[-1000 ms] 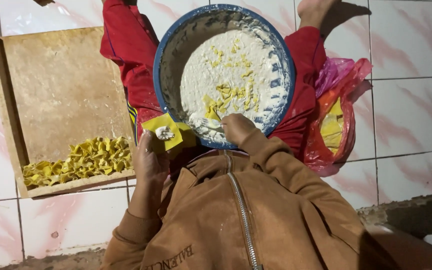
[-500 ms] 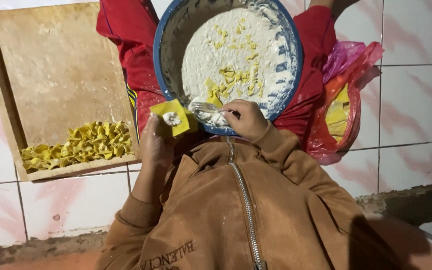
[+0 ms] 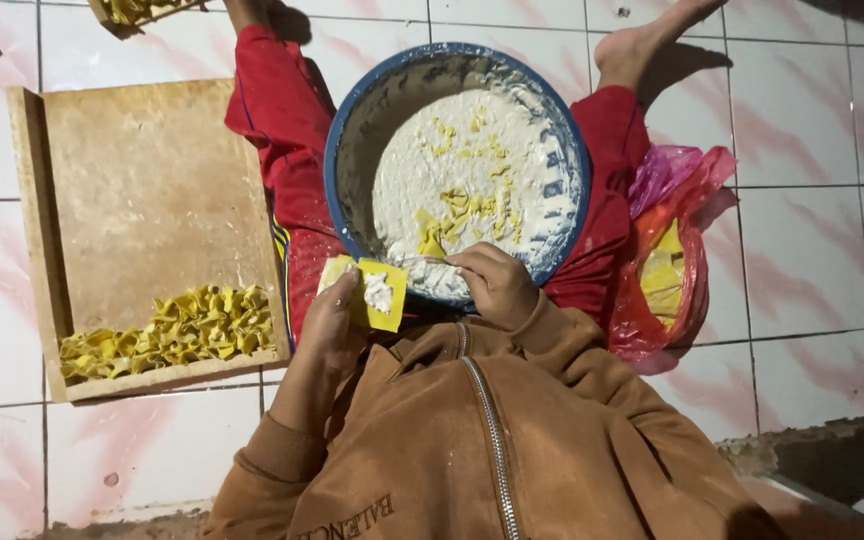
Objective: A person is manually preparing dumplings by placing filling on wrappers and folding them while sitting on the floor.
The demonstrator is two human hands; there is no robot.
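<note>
My left hand (image 3: 330, 325) holds a square yellow wrapper (image 3: 369, 293) flat, with a dab of white filling in its middle. My right hand (image 3: 495, 282) is closed around a thin utensil at the near rim of a blue bowl (image 3: 337, 150), its tip in the filling. The bowl rests on my lap between red-trousered legs and holds white paste (image 3: 472, 190) mixed with yellow wrapper scraps. Brown jacket sleeves cover both arms.
A wooden tray (image 3: 142, 180) lies on the tiled floor to the left, with a row of folded yellow dumplings (image 3: 172, 325) along its near edge. A red and pink plastic bag (image 3: 672, 260) with yellow wrappers sits to the right. Other tray corners show at top left.
The view has shifted down a little. My right hand has dipped the utensil back into the bowl's near edge, and the left hand keeps the wrapper with its filling.
</note>
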